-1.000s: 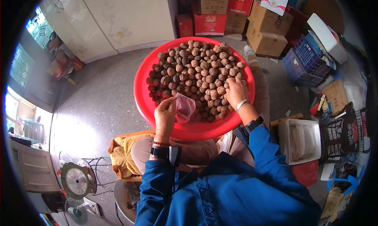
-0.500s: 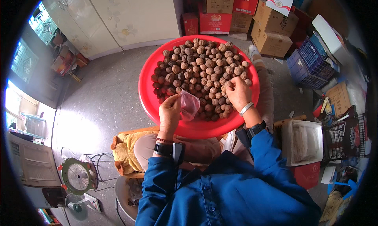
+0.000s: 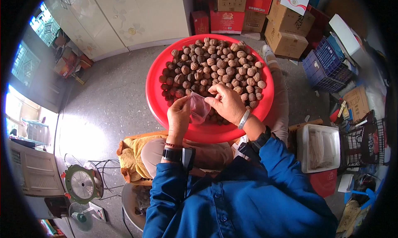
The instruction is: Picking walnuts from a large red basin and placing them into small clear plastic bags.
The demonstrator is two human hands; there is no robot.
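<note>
Grey floor [image 3: 103, 93] spreads around a red basin [image 3: 154, 99] heaped with walnuts [image 3: 219, 68] before you. Your left hand [image 3: 178, 115] pinches the edge of a clear bag [image 3: 200, 110], held over the basin's near side, much where it was. Your right hand [image 3: 227, 104] has moved from the walnuts at right to the bag's mouth, thumb and forefinger parted; whether it grips anything cannot be told. Both hands now meet at the bag.

Walnuts [image 3: 219, 72] in the basin [image 3: 211, 135]
</note>
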